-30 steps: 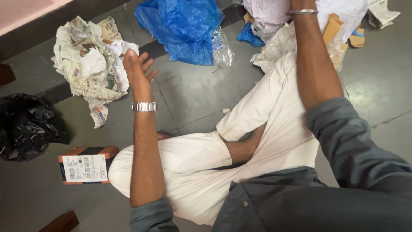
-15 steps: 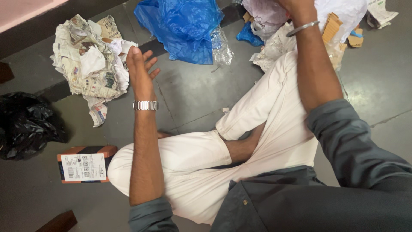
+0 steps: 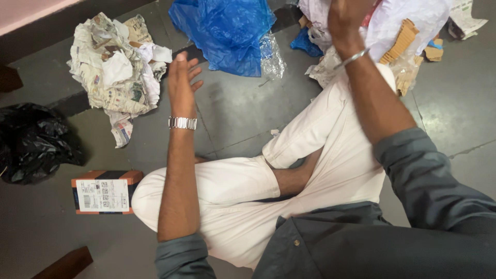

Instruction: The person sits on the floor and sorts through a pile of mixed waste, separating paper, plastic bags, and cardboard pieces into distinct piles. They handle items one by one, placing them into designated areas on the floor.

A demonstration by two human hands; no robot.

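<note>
Right hand (image 3: 345, 20) clenched on crumpled white paper wad (image 3: 408, 20) at upper right of frame, left hand (image 3: 182, 85) released, empty, beside crumpled newspaper pile (image 3: 111, 67); better gripped firmly, lifted slowly.

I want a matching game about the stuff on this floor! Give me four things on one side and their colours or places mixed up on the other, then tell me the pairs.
Things:
1. plastic bag
2. crumpled newspaper
3. box with a white label
4. left hand

Descriptions:
A. orange and dark, lying by the person's knee
B. bright blue, at the top of the picture
C. open and raised, holding nothing
D. a printed heap at the upper left

Pairs: 1-B, 2-D, 3-A, 4-C
</note>
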